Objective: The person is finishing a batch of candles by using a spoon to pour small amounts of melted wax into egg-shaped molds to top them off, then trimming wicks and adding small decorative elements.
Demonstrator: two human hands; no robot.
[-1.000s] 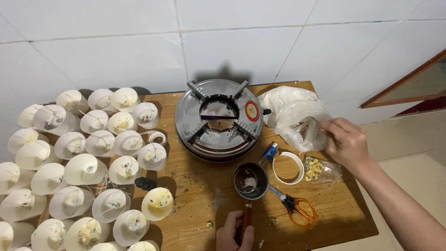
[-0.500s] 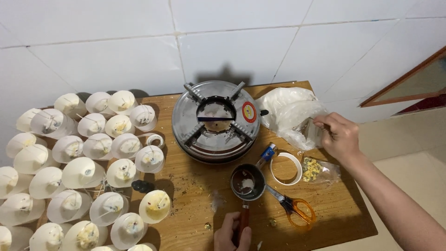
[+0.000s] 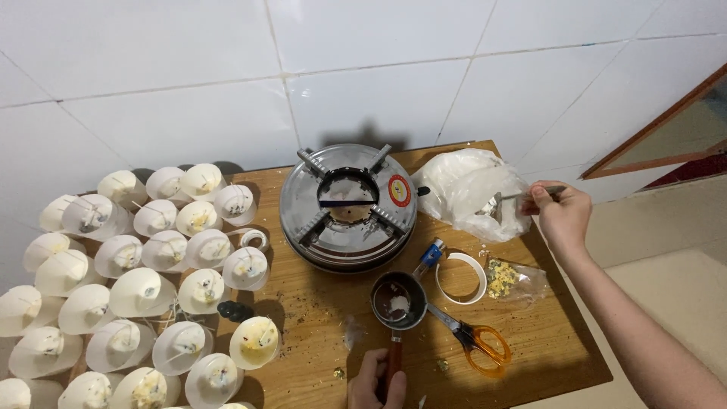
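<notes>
Head view: wooden table against a white tiled wall, read from left to right.

Paper cups: many white cups crowd the left side, touching one another, each with a thin wick stick and bits of filling; some overhang the table edge. Risk: a nudge from the pot or a forearm could tip several at once.

Stove: round metal burner with four pot rests, at the middle rear, just beside the cups and the bag.

Left hand: closed around the reddish handle of the small pot, at the lower edge of the frame and partly cut off.

Small pot: dark metal, on the table in front of the stove, with a pale lump inside. Risk: its rim lies close to the scissors and tape ring, so a turn of the handle could knock them or spill the contents.

Scissors: orange handles, lying just right of the pot.

Plastic bag: translucent white, right rear, mouth toward the right hand.

Right hand: fingers pinched shut on a thin metal utensil whose tip reaches into the bag. Risk: what it carries may scatter over the table on the way out.
</notes>
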